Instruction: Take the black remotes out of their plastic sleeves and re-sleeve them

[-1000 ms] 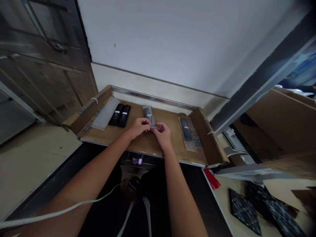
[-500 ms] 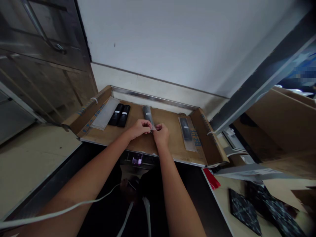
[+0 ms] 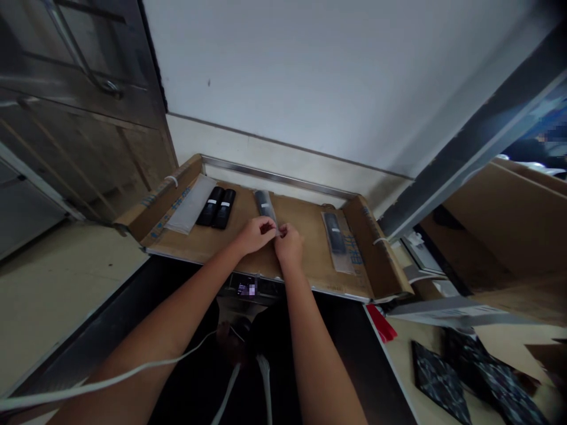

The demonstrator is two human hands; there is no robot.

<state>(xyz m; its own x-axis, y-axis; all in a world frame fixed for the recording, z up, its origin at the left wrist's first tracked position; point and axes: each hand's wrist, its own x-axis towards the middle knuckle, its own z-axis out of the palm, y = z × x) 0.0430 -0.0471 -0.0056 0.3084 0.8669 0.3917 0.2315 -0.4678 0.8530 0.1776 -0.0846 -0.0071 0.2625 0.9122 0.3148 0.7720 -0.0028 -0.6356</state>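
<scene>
A clear plastic bag with a dark remote inside [image 3: 264, 205] lies lengthwise on the cardboard-lined tray [image 3: 305, 221]. My left hand [image 3: 257, 234] and my right hand [image 3: 290, 244] meet at the bag's near end, fingers pinched together on its open flap. Two bare black remotes [image 3: 217, 207] lie side by side to the left. Beside them sits an empty clear bag [image 3: 190, 203]. On the right lies another bagged remote [image 3: 335, 235].
Cardboard walls flank the tray left and right; a metal rail and white wall run behind it. A dark metal cabinet stands at far left. Cardboard boxes and dark patterned sheets [image 3: 469, 366] are at lower right. A white cable [image 3: 133, 369] crosses below my arms.
My right hand has drawn in closer to the left, and both hands stay pinched at the bag's near end. The view has shifted slightly.
</scene>
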